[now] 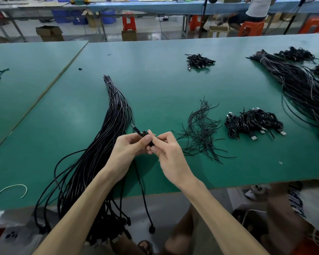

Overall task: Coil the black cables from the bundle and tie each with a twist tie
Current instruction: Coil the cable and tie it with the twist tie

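Tying one coil [145, 134] | left hand [131, 146] and right hand [168, 151] both pinch it | finished coils [252, 123] piled at the right | large bundle [110, 129] not yet coiled | twist ties [201, 133] plentiful

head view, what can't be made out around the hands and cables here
All in the head view.
The coiled cable: mostly covered by fingers of the left hand and right hand gripping it; whether it is tied cannot be told.
The bundle: near ends drop past the table edge, partly behind the left forearm.
The far-right bundle: cut off by the frame's right edge.
A small dark speck: too small to identify.
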